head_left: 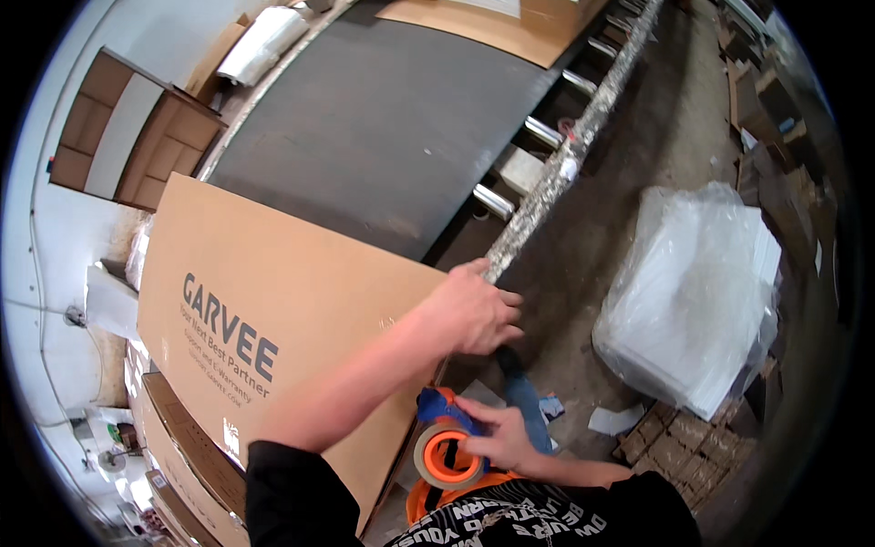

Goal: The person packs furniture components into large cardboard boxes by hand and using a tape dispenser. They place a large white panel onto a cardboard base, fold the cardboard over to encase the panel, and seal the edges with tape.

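Observation:
A large flat brown cardboard box (301,283) with dark print lies on the conveyor in front of me. My left arm reaches across it, and my left hand (474,310) is at the box's right corner, next to the speckled side rail. The fingers of that hand are spread apart, with nothing seen in them. Low in front of my body, my right hand (499,439) grips a blue and orange tape dispenser (447,408). Its roll of tape, on an orange hub, faces up toward me. Part of the dispenser's handle is hidden by my fingers.
The dark conveyor belt (365,118) runs away ahead, with rollers by its right rail (547,191). Another cardboard box (483,23) sits farther along. Plastic-wrapped white sheets (688,292) stand on the right, near a wooden pallet (684,451). More cartons (187,447) are at lower left.

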The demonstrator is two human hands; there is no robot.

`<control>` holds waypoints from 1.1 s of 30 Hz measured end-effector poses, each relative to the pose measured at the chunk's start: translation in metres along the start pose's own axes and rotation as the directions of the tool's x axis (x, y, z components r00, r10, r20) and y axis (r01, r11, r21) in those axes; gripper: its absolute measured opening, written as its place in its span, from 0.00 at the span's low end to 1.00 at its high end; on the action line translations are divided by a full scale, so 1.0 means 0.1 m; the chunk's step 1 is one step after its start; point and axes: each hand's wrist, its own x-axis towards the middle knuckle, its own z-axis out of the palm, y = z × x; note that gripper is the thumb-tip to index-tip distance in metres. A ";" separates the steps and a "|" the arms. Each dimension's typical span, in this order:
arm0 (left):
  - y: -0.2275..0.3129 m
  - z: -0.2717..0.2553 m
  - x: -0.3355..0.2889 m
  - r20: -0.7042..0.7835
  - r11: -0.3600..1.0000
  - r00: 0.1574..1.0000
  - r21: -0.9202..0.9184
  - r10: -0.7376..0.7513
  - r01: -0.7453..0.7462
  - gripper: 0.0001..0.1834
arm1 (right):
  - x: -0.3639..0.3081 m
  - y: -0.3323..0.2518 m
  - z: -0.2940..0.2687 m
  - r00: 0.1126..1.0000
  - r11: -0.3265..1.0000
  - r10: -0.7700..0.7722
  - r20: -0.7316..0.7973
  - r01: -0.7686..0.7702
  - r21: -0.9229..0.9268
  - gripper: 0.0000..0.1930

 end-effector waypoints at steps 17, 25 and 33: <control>0.68 1.78 -1.90 -0.025 0.784 0.916 0.526 0.401 -0.329 0.23 | -1.41 1.41 1.58 0.962 0.937 -0.187 -0.200 0.113 -0.330 0.33; 1.24 2.72 -3.00 0.042 0.727 0.831 0.462 0.555 -0.509 0.22 | -2.36 2.61 2.87 0.934 0.875 -0.230 -0.274 0.075 -0.478 0.32; 1.35 3.19 -3.38 -0.180 0.712 0.711 0.394 0.680 -0.581 0.12 | -0.95 3.30 3.54 0.980 0.244 -0.197 -0.038 0.011 -0.970 0.27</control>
